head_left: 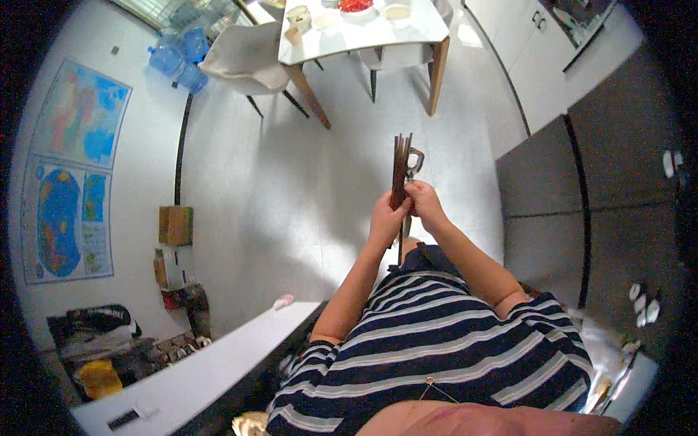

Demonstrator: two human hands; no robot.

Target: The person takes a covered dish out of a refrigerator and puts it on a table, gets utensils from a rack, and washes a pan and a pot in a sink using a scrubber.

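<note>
Chopsticks (399,166) | dark brown, bundled, pointing forward | loop-handled tool (411,174) | alongside, right

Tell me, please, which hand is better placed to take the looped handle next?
Probably the right hand: the looped handle stands on its side of the dark sticks, just beyond that hand. The left hand seems occupied around the sticks. The exact grip is partly hidden.

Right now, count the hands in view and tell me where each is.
2: the left hand grips a bundle of dark sticks; the right hand is just right of it, close against the bundle. Some fingers are hidden, but no other hand shows.
</note>
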